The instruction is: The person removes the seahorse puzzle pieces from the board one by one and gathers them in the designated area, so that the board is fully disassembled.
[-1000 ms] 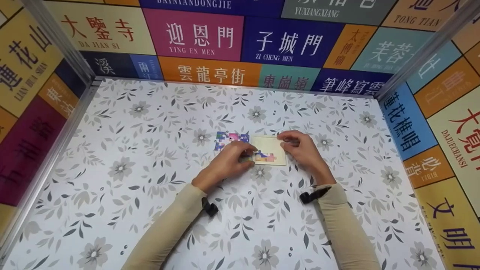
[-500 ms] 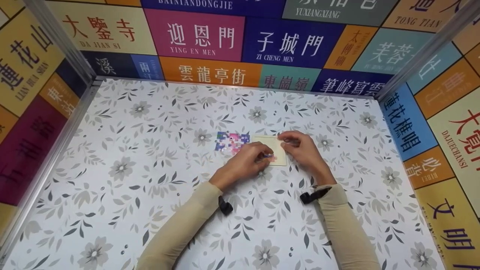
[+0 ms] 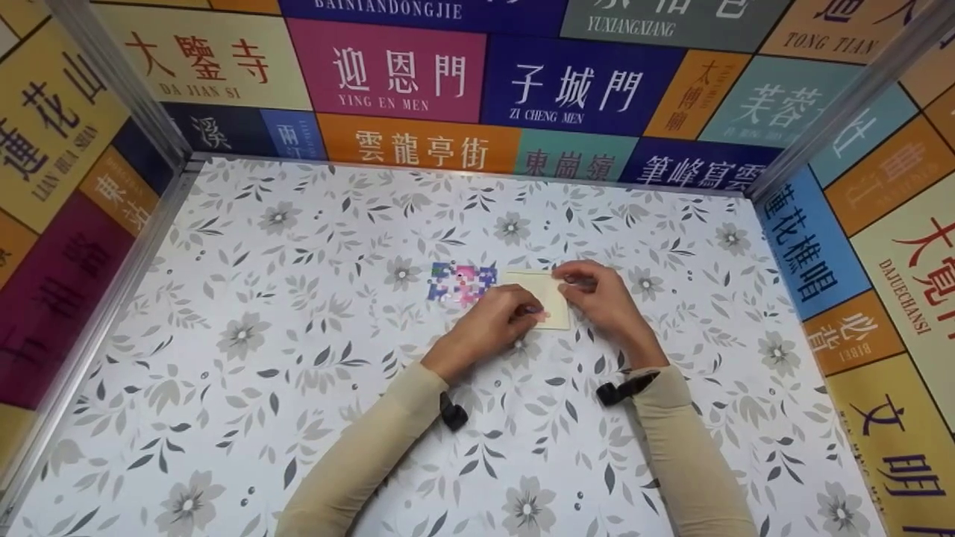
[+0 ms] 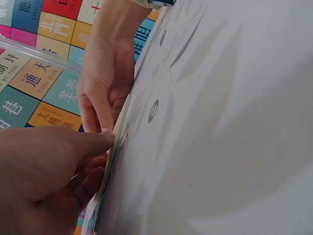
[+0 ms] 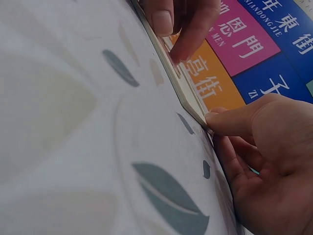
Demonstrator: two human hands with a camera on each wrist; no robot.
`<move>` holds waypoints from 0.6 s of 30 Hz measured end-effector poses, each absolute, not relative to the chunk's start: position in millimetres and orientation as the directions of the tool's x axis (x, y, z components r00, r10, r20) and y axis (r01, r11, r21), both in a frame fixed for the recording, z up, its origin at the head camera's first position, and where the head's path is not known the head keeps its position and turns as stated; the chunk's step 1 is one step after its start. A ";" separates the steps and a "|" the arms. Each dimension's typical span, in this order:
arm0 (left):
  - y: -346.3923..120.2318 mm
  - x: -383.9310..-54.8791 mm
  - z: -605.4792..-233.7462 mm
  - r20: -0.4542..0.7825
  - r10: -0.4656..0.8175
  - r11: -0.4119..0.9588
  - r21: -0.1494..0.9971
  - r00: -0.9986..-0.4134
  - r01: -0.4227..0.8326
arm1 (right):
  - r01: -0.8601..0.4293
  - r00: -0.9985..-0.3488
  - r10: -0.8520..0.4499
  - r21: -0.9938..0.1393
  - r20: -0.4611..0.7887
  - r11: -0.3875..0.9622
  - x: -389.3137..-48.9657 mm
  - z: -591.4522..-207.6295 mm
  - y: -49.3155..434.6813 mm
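A small cream puzzle tray [image 3: 556, 302] lies on the patterned table, with some pink puzzle pieces [image 3: 544, 317] showing near its lower edge. Over its lower left part, my left hand [image 3: 496, 317] bends thumb and fingers together at a puzzle piece, which the fingertips mostly hide. My right hand [image 3: 600, 294] holds the tray at its right side; in the right wrist view the thumb [image 5: 222, 120] sits on the corner and the fingers curl below. In the left wrist view the left thumb [image 4: 95, 143] is right at the tray's rim.
Joined puzzle pieces [image 3: 462, 282] in blue and pink lie just left of the tray, partly behind the left hand. Printed panels [image 3: 406, 78] wall in the back and both sides of the floral tabletop [image 3: 336, 246]. Each wrist wears a black camera [image 3: 615, 391].
My left hand has moved right, from the joined pieces and the tray's left edge to over the tray, uncovering more joined pieces. It has nearly stopped since. The right hand stays in place.
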State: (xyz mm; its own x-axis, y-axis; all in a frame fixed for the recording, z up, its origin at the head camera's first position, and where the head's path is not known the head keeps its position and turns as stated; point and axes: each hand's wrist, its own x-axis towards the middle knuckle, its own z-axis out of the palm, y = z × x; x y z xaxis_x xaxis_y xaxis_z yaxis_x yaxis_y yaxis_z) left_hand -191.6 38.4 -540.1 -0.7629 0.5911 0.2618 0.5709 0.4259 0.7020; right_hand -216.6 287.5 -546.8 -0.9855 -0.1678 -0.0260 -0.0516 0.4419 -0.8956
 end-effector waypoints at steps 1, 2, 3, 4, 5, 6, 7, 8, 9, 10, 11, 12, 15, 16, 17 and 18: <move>38.4 -191.4 -540.2 0.259 0.589 0.429 0.702 -0.766 0.568 | -0.050 -0.986 -0.166 -0.895 -0.027 0.444 -216.4 -546.7 287.5; 38.5 -191.2 -540.4 0.258 0.587 0.433 0.701 -0.767 0.567 | -0.050 -0.986 -0.166 -0.893 -0.028 0.447 -216.3 -546.6 287.4; 38.6 -191.1 -540.4 0.257 0.586 0.435 0.700 -0.768 0.566 | -0.049 -0.986 -0.164 -0.892 -0.029 0.450 -216.3 -546.6 287.5; 38.7 -190.9 -540.7 0.259 0.586 0.436 0.698 -0.768 0.567 | -0.048 -0.986 -0.163 -0.890 -0.029 0.453 -216.4 -546.6 287.5; 38.7 -190.8 -541.0 0.260 0.585 0.437 0.697 -0.768 0.569 | -0.046 -0.987 -0.160 -0.890 -0.031 0.454 -216.5 -546.7 287.5; 38.8 -190.6 -541.1 0.261 0.585 0.437 0.697 -0.768 0.569 | -0.044 -0.987 -0.158 -0.888 -0.033 0.457 -216.5 -546.7 287.5; 38.9 -190.5 -541.4 0.262 0.584 0.436 0.697 -0.768 0.570 | -0.041 -0.987 -0.156 -0.887 -0.035 0.460 -216.6 -546.8 287.4; 38.9 -190.4 -541.8 0.263 0.584 0.435 0.698 -0.768 0.569 | -0.038 -0.987 -0.155 -0.886 -0.039 0.462 -216.7 -546.9 287.3; 39.0 -190.3 -542.2 0.265 0.583 0.433 0.698 -0.768 0.570 | -0.032 -0.988 -0.151 -0.885 -0.044 0.464 -216.7 -546.8 286.9; 39.0 -190.3 -542.6 0.268 0.582 0.429 0.701 -0.768 0.570 | -0.026 -0.988 -0.149 -0.884 -0.050 0.467 -216.6 -546.4 286.3; 39.1 -190.2 -543.0 0.270 0.581 0.426 0.703 -0.768 0.569 | -0.019 -0.987 -0.147 -0.882 -0.057 0.472 -216.3 -545.6 285.2; 39.1 -190.1 -543.3 0.272 0.579 0.421 0.707 -0.769 0.568 | -0.015 -0.987 -0.145 -0.879 -0.062 0.476 -215.7 -544.3 284.2; 38.9 -189.8 -543.7 0.279 0.571 0.409 0.719 -0.772 0.562 | -0.005 -0.987 -0.146 -0.880 -0.074 0.475 -212.5 -536.5 279.9; 38.9 -189.7 -543.7 0.281 0.567 0.404 0.724 -0.774 0.559 | -0.004 -0.986 -0.147 -0.881 -0.075 0.474 -211.0 -533.0 278.3; 38.8 -189.5 -543.6 0.282 0.564 0.402 0.727 -0.776 0.557 | -0.005 -0.986 -0.149 -0.882 -0.075 0.472 -209.3 -529.2 276.8; 38.8 -189.4 -543.5 0.283 0.561 0.399 0.731 -0.778 0.554 | -0.010 -0.986 -0.153 -0.883 -0.070 0.468 -207.5 -525.8 275.7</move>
